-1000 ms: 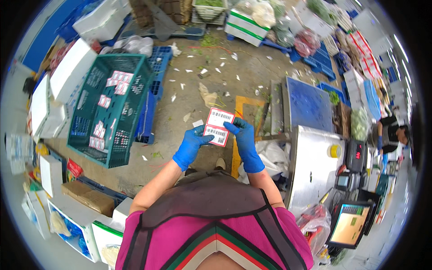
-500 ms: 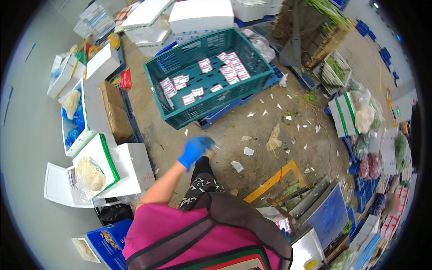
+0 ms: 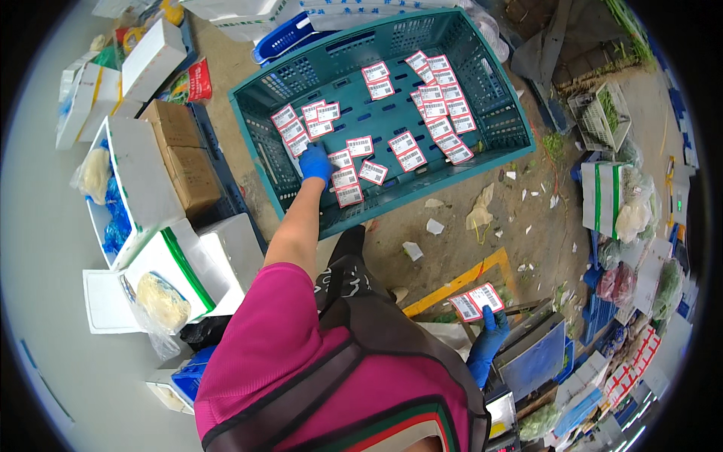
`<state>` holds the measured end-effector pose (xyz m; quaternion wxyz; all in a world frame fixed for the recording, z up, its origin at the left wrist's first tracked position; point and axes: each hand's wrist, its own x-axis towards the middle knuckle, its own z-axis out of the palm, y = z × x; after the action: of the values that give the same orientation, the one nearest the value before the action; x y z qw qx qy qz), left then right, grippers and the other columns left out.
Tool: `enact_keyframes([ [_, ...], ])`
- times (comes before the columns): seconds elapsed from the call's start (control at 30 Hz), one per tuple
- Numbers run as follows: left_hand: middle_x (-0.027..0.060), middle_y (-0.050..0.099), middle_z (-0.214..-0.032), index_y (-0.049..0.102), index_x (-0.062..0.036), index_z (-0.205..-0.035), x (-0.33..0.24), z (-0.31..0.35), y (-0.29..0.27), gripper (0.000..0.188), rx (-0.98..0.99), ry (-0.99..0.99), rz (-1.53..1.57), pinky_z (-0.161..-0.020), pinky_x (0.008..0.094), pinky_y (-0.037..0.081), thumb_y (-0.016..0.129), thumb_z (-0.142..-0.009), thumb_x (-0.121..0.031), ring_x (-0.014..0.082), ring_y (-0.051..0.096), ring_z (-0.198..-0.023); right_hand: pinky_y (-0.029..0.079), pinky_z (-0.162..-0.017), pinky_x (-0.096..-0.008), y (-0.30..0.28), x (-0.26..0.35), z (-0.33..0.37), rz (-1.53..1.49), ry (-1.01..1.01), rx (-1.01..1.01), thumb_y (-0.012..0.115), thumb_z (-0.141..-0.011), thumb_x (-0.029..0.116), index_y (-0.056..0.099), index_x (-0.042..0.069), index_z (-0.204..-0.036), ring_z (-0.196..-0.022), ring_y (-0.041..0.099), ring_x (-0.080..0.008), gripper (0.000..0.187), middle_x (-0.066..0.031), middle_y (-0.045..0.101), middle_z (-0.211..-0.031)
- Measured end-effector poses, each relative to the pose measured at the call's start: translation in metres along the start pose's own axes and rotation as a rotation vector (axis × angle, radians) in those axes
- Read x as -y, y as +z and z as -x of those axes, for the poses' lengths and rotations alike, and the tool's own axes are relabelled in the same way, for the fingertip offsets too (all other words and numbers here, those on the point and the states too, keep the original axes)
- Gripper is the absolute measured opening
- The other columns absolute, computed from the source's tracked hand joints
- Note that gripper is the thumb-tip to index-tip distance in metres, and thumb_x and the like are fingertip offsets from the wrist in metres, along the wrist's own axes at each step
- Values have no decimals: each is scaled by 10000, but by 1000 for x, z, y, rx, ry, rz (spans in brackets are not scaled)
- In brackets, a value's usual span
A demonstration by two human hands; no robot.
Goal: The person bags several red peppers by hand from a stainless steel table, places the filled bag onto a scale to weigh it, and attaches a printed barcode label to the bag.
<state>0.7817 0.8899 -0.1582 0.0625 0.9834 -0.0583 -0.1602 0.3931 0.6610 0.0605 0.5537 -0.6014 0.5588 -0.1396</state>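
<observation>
Left hand point(image 3: 315, 161) dips among labels point(image 3: 345, 178) in the green crate point(image 3: 440, 181), grip unclear; right hand point(image 3: 489, 339) holds a label sheet point(image 3: 473, 303).

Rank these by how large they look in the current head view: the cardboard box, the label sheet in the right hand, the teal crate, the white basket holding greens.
1. Teal crate
2. Cardboard box
3. White basket holding greens
4. Label sheet in the right hand

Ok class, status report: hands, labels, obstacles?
Left blue-gloved hand inside green plastic crate, at red-bordered paper labels. Right blue-gloved hand holding similar labels. Left forearm over crate's near wall.
</observation>
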Motion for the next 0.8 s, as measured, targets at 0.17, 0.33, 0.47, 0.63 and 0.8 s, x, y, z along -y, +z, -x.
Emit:
enact_keyframes([
  [0.17,150,538,-945,531,-67,-960,6,-9,-4,486,-24,119,-98,-652,370,472,725,-539,-215,303,558,-800,415,-702,-232,46,60,-14,59,-12,95,596,-730,50,598,-5,-931,-746,539,-102,208,-37,604,-843],
  [0.33,203,591,-813,615,-40,-768,27,-35,24,162,23,-38,162,-679,405,471,558,-646,-131,357,577,-763,377,-654,-207,104,106,-42,73,-147,235,622,-705,57,583,-4,-852,-676,482,-73,164,5,552,-750],
  [0.47,221,576,-793,589,-18,-829,31,-25,-59,262,134,18,515,-668,385,456,586,-607,-157,345,566,-777,369,-608,-202,171,134,-73,107,-281,429,632,-700,91,579,-7,-834,-647,461,-69,174,-8,534,-727],
  [0.63,83,583,-851,534,-24,-1000,79,65,-216,256,-327,90,932,-700,244,417,502,-746,-11,125,525,-785,449,-702,-344,315,76,-122,578,-487,806,625,-693,280,590,-6,-914,-793,579,-278,363,-175,598,-871],
  [0.8,46,568,-832,572,31,-893,143,134,-268,172,-560,-251,1069,-737,235,404,509,-735,1,118,511,-780,448,-736,-384,427,3,-122,1057,-605,989,592,-682,314,595,12,-848,-845,558,-335,345,-201,582,-882],
])
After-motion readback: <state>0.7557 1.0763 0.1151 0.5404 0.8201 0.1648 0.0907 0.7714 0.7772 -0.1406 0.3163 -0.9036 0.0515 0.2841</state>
